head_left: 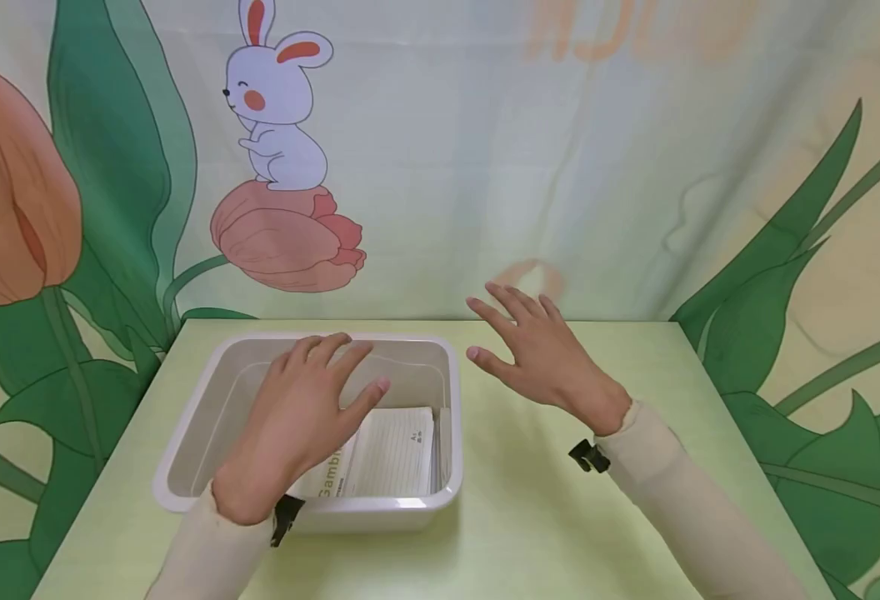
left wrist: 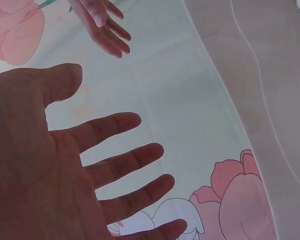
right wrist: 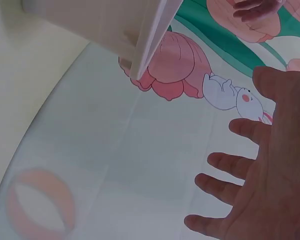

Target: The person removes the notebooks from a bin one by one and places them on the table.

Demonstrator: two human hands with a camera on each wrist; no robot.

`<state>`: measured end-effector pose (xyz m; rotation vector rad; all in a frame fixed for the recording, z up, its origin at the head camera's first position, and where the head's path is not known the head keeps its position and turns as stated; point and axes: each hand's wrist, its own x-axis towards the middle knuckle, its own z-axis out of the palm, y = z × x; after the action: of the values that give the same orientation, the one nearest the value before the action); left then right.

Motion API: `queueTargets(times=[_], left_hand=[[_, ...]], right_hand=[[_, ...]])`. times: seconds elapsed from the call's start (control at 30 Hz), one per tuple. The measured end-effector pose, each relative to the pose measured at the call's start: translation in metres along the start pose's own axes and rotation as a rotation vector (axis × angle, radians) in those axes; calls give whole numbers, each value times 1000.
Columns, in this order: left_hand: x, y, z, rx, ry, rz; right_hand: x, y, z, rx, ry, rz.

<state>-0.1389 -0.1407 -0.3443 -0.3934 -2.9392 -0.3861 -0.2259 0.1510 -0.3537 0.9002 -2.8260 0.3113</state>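
A pale plastic basin point(head_left: 455, 433) stands on the left part of the table. Inside it, toward the front right, lies a stack of ruled paper notebooks point(head_left: 395, 450) with "Gambi" lettering partly showing. My left hand point(head_left: 297, 417) is over the basin, fingers spread and straight, hiding part of the notebooks; its empty palm shows in the left wrist view. Off to the right of the basin, my right hand point(head_left: 541, 354) hovers above the table with fingers spread. Nothing is in its palm in the right wrist view, where the basin's outer wall point(right wrist: 105, 25) also appears.
The light green table point(head_left: 560, 517) reaches back to a printed cloth backdrop point(head_left: 425, 150) with a rabbit and tulips. Each sleeve has a black clip at the wrist, such as the right clip point(head_left: 588, 456).
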Motion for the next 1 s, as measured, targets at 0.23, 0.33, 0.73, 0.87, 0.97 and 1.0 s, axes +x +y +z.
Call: queueTargets(times=[0.23, 0.33, 0.73, 0.87, 0.97, 1.0], left_hand=[[-29, -2, 5, 22, 95, -15], [-38, -1, 10, 36, 141, -13], [-81, 3, 41, 100, 177, 12], [-93, 5, 52, 96, 159, -15], [-102, 7, 58, 98, 134, -63], [-105, 8, 60, 101, 129, -74]], right_hand=[[3, -13, 3, 25, 5, -90], [5, -18, 3, 21, 25, -130], [18, -37, 5, 17, 50, -294], [23, -43, 3, 0, 28, -310], [26, -48, 3, -9, 9, -322], [27, -49, 3, -12, 6, -328]])
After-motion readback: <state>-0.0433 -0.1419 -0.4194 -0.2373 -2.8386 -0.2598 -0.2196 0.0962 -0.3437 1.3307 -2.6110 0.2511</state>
